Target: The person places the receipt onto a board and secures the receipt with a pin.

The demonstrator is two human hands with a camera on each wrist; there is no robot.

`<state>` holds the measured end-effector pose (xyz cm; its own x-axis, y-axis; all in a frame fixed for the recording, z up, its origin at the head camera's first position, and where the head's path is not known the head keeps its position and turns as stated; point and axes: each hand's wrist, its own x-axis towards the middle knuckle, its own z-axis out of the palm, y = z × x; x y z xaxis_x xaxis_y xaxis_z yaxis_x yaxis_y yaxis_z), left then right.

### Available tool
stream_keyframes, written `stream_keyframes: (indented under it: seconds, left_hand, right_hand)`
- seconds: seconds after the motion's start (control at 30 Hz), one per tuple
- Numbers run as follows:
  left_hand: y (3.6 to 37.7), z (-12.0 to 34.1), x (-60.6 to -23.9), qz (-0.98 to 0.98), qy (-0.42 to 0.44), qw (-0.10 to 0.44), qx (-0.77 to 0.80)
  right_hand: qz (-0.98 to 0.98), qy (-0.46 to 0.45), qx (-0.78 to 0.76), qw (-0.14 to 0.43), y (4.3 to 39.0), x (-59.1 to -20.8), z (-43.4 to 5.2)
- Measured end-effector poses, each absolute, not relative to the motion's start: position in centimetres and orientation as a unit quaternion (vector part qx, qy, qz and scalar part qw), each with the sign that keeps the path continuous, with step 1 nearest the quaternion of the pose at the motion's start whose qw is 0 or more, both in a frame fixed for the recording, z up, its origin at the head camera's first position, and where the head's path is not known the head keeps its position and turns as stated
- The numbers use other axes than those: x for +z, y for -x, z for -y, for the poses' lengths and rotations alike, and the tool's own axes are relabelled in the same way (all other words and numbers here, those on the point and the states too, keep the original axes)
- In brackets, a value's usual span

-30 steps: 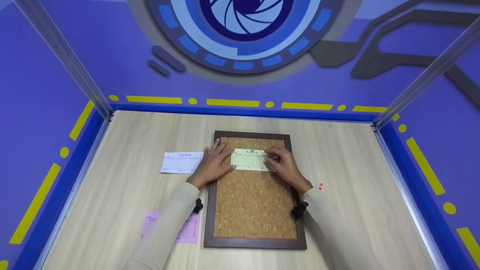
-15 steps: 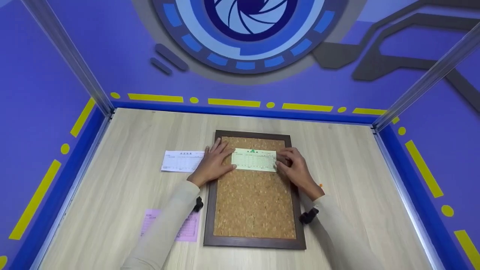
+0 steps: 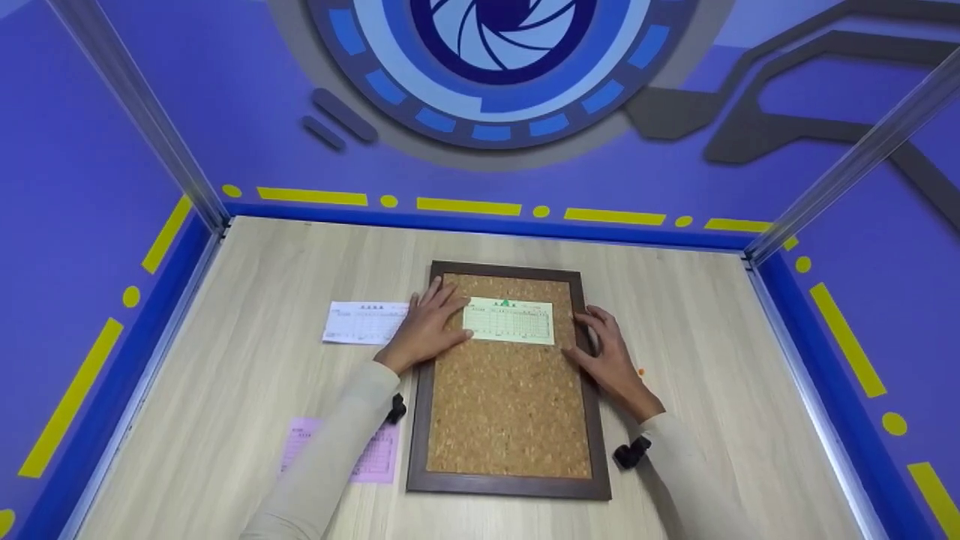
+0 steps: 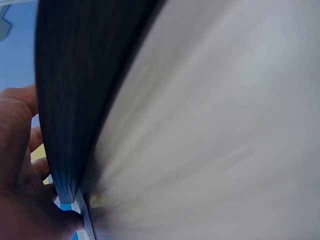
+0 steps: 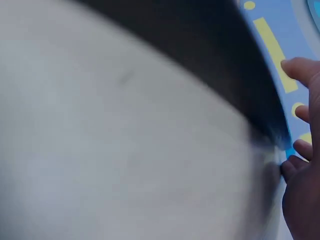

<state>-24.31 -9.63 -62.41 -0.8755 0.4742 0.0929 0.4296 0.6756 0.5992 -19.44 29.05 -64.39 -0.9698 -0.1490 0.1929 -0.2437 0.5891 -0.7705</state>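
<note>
A cork board [image 3: 510,405] in a dark wooden frame lies flat on the table. A pale green form slip [image 3: 508,320] lies on its upper part, with a small green pin head at its top edge. My left hand [image 3: 425,330] rests flat on the board's left frame, fingertips touching the slip's left end. My right hand [image 3: 609,358] lies with loose fingers on the board's right frame, apart from the slip. The wrist views show only the blurred dark frame [image 4: 70,100] and table close up, with fingers [image 5: 300,70] at the edge.
A white form slip [image 3: 364,322] lies left of the board and a pink slip [image 3: 367,457] lies partly under my left forearm. A small orange-red pin [image 3: 641,370] sits on the wooden table [image 3: 247,390] by my right hand. Blue walls enclose three sides.
My right hand has left the green slip and slid right and down onto the board's right frame. The left hand and slip stayed put.
</note>
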Motion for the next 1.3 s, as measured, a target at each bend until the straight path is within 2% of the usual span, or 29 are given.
stream_keyframes:
  seconds: [0.37,0.97,1.3]
  left_hand:
    - [24.4,9.6,-62.5,-0.918,-0.243,0.039,0.311]
    - [24.2,9.9,-61.6,-0.914,-0.244,0.048,0.321]
    - [24.3,13.5,-59.9,-0.914,-0.212,0.004,0.344]
  right_hand:
    - [0.900,-0.147,0.405,0.067,19.0,-65.0,-31.3]
    - [0.904,-0.162,0.393,0.040,18.7,-65.0,-32.1]
    - [0.903,-0.160,0.396,0.048,18.7,-65.0,-32.0]
